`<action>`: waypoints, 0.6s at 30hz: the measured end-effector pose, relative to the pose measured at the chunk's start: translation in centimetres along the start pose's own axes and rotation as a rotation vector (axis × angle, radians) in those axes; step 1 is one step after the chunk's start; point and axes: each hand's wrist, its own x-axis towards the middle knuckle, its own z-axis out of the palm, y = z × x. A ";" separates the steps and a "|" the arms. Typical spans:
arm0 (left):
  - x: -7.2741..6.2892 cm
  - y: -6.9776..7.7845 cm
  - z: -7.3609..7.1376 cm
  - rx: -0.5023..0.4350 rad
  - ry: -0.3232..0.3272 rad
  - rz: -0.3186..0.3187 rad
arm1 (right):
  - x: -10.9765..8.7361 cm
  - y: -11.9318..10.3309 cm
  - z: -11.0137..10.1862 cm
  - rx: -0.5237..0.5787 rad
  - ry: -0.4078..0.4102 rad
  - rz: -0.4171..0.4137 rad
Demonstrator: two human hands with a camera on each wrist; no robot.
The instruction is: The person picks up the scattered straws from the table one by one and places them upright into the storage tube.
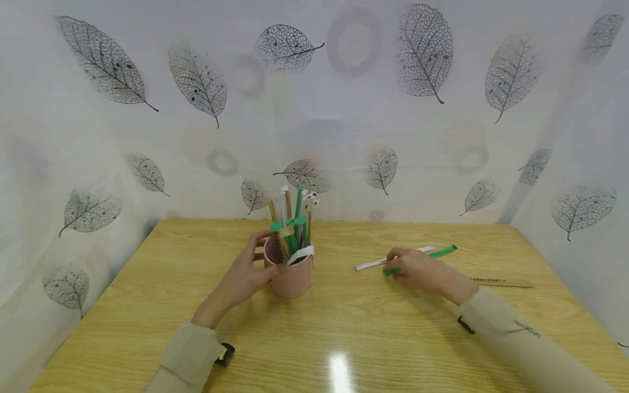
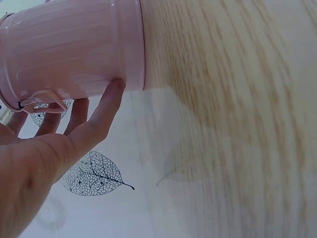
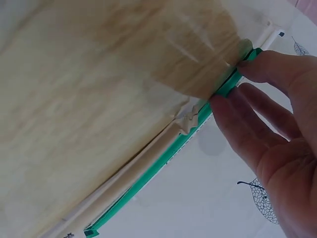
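My left hand (image 1: 241,281) holds a small pink pail (image 1: 292,281) by its left side, thumb near the front of the rim. In the left wrist view a fingertip rests low on the pail wall (image 2: 74,54), beside a small handle loop (image 2: 44,101). Several slim sticks (image 1: 298,204) in green, white and brown stand upright in the pail. On the right, my right hand (image 1: 425,270) pinches a slim green stick (image 1: 444,251) near one end, between thumb and fingers. A white stick (image 1: 368,266) lies just behind that hand, partly hidden by it.
A brown stick (image 1: 508,283) with dark print lies on the wooden table (image 1: 334,327), right of my right hand. A pale cloth (image 1: 319,131) printed with leaves hangs behind the table and along both sides. Dark bands (image 1: 225,355) show at both cuffs.
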 end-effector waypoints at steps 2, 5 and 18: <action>0.0 0.0 0.0 -0.003 0.000 0.000 | 0.0 0.0 0.0 -0.009 -0.002 -0.002; 0.0 0.1 0.0 -0.006 0.000 0.002 | 0.1 0.0 -0.1 -0.043 0.013 -0.023; 0.0 -0.1 0.1 0.000 0.006 0.017 | 0.1 0.2 0.6 -0.089 0.042 -0.040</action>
